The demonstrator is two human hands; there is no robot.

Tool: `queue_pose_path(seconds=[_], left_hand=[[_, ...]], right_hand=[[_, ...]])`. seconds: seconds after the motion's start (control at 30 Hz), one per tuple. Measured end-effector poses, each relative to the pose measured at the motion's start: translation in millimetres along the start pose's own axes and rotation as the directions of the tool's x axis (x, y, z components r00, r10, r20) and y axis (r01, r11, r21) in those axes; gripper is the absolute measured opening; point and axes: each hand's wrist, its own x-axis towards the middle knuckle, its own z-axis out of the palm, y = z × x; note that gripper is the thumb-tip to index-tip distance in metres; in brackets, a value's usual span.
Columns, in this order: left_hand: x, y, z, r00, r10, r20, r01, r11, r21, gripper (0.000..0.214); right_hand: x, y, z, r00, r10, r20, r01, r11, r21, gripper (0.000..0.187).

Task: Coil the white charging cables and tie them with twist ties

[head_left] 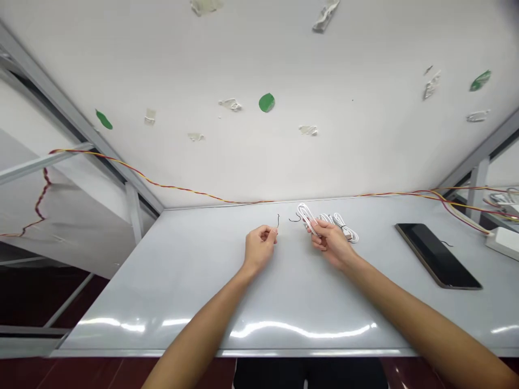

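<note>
My left hand [259, 246] hovers over the white table [194, 281], fingers pinched on a thin black wire tie [278, 220] that sticks up from the fingertips. My right hand [329, 240] is closed on a coiled white cable [310, 217], holding one loop bundle just above the tabletop. More of the white cable [344, 227] lies on the table behind that hand. A second short black wire tie [294, 219] rests on the table between my hands.
A dark phone or tablet [438, 255] lies flat at the right. A white box [503, 240] sits at the far right edge. Red and yellow twisted wires [182, 189] run along the back wall, which carries bits of tape and green stickers [266, 102].
</note>
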Motion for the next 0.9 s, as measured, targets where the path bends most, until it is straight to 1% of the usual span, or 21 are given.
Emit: queue_pose_path(seconds=[0.03, 0.07, 0.13, 0.2, 0.23, 0.27, 0.3, 0.37, 0.4, 0.43, 0.47, 0.5, 0.57, 0.63, 0.7, 0.8, 0.83, 0.9], left_hand=[[2.3, -2.4, -0.1, 0.999, 0.046, -0.018, -0.045, 0.996, 0.076, 0.028], [4.4, -4.3, -0.1, 0.997, 0.079, -0.010, -0.077, 0.987, 0.142, 0.026], [7.3, -7.0, 0.3, 0.990, 0.135, 0.031, -0.139, 0.953, 0.270, 0.027], [7.4, -8.0, 0.7, 0.978, 0.200, 0.067, -0.210, 0.907, 0.366, 0.045], [6.4, -7.8, 0.7, 0.964, 0.255, 0.073, -0.262, 0.871, 0.416, 0.053], [4.7, -7.1, 0.6, 0.941, 0.328, 0.082, -0.327, 0.823, 0.465, 0.056], [2.5, -6.0, 0.3, 0.909, 0.406, 0.096, -0.397, 0.770, 0.500, 0.055], [-2.3, -3.2, -0.3, 0.830, 0.540, 0.143, -0.528, 0.673, 0.518, 0.049], [-4.7, -1.9, -0.4, 0.792, 0.582, 0.184, -0.583, 0.631, 0.512, 0.046], [-6.8, -0.9, -0.4, 0.762, 0.604, 0.234, -0.627, 0.597, 0.501, 0.044], [-8.7, -0.2, -0.1, 0.745, 0.604, 0.283, -0.654, 0.577, 0.488, 0.043], [-10.3, 0.2, 0.3, 0.741, 0.585, 0.330, -0.666, 0.574, 0.477, 0.042], [-13.0, 0.6, 1.5, 0.759, 0.530, 0.379, -0.652, 0.613, 0.447, 0.040], [-15.3, 2.2, 3.0, 0.788, 0.488, 0.375, -0.612, 0.691, 0.385, 0.039], [-17.4, 5.7, 4.4, 0.821, 0.446, 0.357, -0.553, 0.776, 0.303, 0.037], [-18.9, 11.2, 6.6, 0.871, 0.364, 0.329, -0.444, 0.869, 0.216, 0.034], [-18.6, 11.9, 7.2, 0.889, 0.337, 0.309, -0.406, 0.893, 0.194, 0.033], [-17.0, 10.9, 8.1, 0.921, 0.283, 0.268, -0.325, 0.937, 0.126, 0.032]], right_hand=[[0.2, -1.5, 0.0, 0.999, -0.027, -0.033, 0.028, 1.000, 0.008, 0.033], [0.3, -2.5, 0.0, 0.997, -0.042, -0.061, 0.044, 0.999, 0.019, 0.034], [0.6, -2.9, -0.3, 0.996, -0.047, -0.081, 0.048, 0.999, 0.013, 0.036], [0.5, -1.3, -0.7, 0.998, -0.030, -0.051, 0.028, 0.998, -0.048, 0.037], [0.4, 0.2, -0.8, 0.999, -0.026, -0.022, 0.024, 0.994, -0.102, 0.037], [0.4, 2.1, -0.8, 0.999, -0.031, 0.012, 0.033, 0.984, -0.177, 0.036], [0.3, 4.3, -0.7, 0.997, -0.051, 0.049, 0.063, 0.960, -0.272, 0.036], [0.3, 8.6, 0.2, 0.986, -0.127, 0.110, 0.163, 0.878, -0.451, 0.035], [0.1, 10.4, 1.0, 0.977, -0.168, 0.130, 0.211, 0.831, -0.515, 0.034], [-0.1, 11.7, 2.0, 0.969, -0.203, 0.143, 0.248, 0.794, -0.555, 0.033], [-0.4, 12.5, 3.1, 0.963, -0.225, 0.149, 0.270, 0.779, -0.565, 0.032], [-0.9, 12.8, 4.2, 0.963, -0.225, 0.150, 0.271, 0.793, -0.546, 0.031], [-1.9, 12.8, 6.0, 0.971, -0.181, 0.154, 0.233, 0.855, -0.463, 0.033], [-2.6, 12.8, 6.9, 0.977, -0.136, 0.162, 0.188, 0.910, -0.369, 0.040], [-2.4, 14.0, 6.9, 0.979, -0.128, 0.157, 0.167, 0.950, -0.265, 0.047], [-1.3, 16.6, 6.2, 0.981, -0.144, 0.130, 0.161, 0.979, -0.128, 0.049], [-1.1, 17.3, 6.1, 0.982, -0.148, 0.119, 0.161, 0.981, -0.112, 0.048], [-1.1, 17.8, 6.3, 0.981, -0.159, 0.111, 0.174, 0.974, -0.146, 0.046]])
